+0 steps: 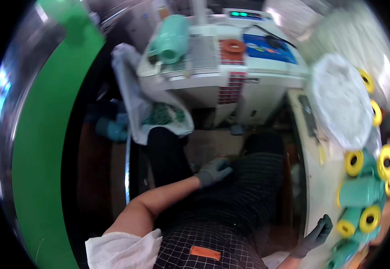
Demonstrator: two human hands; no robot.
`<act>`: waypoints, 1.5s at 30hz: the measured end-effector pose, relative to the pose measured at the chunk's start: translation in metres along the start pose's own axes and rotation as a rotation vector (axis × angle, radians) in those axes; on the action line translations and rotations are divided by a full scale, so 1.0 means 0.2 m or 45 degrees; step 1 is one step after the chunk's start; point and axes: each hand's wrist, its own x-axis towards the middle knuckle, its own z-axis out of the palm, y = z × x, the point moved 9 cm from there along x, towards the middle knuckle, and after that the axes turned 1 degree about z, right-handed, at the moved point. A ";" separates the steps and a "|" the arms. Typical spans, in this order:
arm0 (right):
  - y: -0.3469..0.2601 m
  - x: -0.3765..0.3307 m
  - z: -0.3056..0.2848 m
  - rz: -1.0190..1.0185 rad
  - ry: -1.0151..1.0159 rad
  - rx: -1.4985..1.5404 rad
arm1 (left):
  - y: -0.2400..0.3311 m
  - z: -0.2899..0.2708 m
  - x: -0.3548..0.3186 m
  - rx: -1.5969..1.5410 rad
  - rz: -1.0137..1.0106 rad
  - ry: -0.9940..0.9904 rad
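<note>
Two grey gloves (pixel 213 173) (pixel 319 232), one orange ring (pixel 233 54)

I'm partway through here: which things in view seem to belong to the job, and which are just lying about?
Probably the job:
- green parts with yellow ends, near the right hand
- similar green part on the white machine

Probably lying about:
- orange-red ring
- black cable
- green scraps in a white bag

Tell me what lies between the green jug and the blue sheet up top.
In the head view: a gray panel by the green jug, then an orange ring over a red strip by the blue sheet.
</note>
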 end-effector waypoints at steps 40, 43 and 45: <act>-1.08 -0.68 1.72 -0.984 -1.113 -0.132 | -1.90 -1.78 -1.68 0.287 -1.114 1.955; -1.15 -0.81 1.81 -0.721 -1.296 0.385 | -1.21 -1.72 -1.67 0.186 -0.480 2.082; -0.99 -1.02 1.94 0.125 -1.689 0.719 | -0.69 -1.63 -1.55 -0.238 -0.049 1.942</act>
